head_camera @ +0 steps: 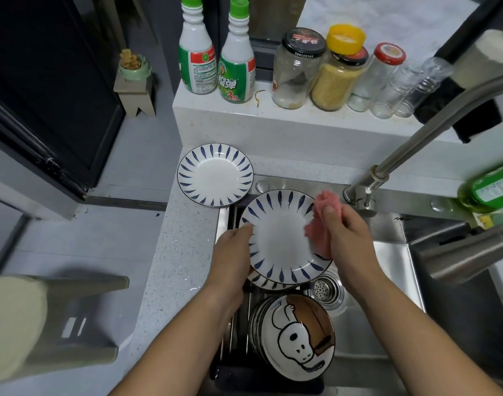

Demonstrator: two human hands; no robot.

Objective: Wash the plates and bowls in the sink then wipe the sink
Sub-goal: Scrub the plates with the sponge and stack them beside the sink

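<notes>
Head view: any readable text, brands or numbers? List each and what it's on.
"超弹" and "3", as best I can read them: label of the right green-capped bottle.
Left green-capped bottle: fine print too small to read.
Black jar lid and red jar lid: print blurred.
Green bottle at far right: label blurred.

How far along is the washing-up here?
Early on, it seems. One leaf-pattern plate sits on the counter, likely done. The left hand holds a second plate over the sink while the right hand rubs it with a pink cloth. Another plate beneath it and the stack fronted by the cartoon plate apparently wait, then the sink wipe.
</notes>
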